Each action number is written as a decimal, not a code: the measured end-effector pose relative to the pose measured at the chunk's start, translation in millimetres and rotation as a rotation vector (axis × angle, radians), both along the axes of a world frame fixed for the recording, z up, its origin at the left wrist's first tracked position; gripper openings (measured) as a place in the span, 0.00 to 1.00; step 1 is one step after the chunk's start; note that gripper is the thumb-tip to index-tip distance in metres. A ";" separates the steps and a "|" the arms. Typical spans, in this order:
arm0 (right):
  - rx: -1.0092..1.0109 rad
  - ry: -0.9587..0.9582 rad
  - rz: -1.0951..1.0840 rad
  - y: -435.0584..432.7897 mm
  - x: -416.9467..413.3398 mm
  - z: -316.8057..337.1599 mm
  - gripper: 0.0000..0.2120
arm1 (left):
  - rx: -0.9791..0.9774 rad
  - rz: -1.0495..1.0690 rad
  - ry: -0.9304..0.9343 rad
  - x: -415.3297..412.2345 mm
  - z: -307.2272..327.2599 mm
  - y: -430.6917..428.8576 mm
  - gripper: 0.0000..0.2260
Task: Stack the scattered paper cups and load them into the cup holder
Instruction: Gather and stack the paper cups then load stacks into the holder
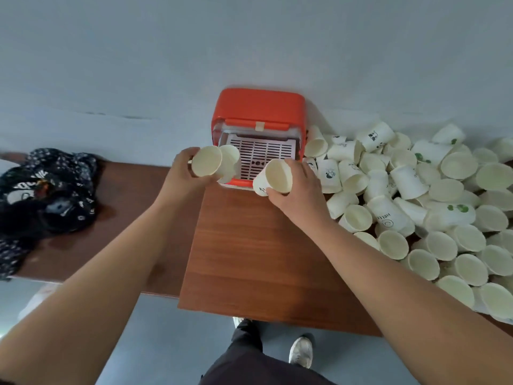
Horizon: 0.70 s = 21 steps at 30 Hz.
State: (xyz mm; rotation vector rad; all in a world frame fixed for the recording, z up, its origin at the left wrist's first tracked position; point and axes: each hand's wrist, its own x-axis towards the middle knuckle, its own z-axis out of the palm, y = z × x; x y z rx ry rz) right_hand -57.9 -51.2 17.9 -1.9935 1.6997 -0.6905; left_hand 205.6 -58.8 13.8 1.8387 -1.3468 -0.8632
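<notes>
While left hand (183,177) grips perhaps two cups (207,162) and right hand (301,188) one cup (278,175), orange cup holder (261,104) partly hidden behind.

A dark garment (47,195) with white print lies bunched on the darker left part of the brown wood-grain bench (249,245), which stands against a pale grey wall (249,37), above a grey floor (166,329).

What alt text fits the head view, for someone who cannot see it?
The left hand grips a paper cup and the right hand grips a second cup, mouths toward the camera, in front of the orange cup holder on a wooden table. A pile of loose cups lies to the right, a dark patterned cloth far left.
</notes>
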 end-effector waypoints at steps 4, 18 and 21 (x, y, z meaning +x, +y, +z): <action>-0.018 -0.089 -0.054 -31.7 36.8 6.9 0.33 | -0.049 0.026 0.032 27.0 1.9 -33.6 0.32; 0.022 -0.191 -0.252 -82.5 69.4 -14.7 0.28 | 0.049 -0.297 -0.417 18.3 -62.6 -102.1 0.35; 0.050 -0.253 -0.283 -94.5 80.5 -12.4 0.29 | 0.099 -0.372 -0.366 19.8 -69.4 -106.8 0.36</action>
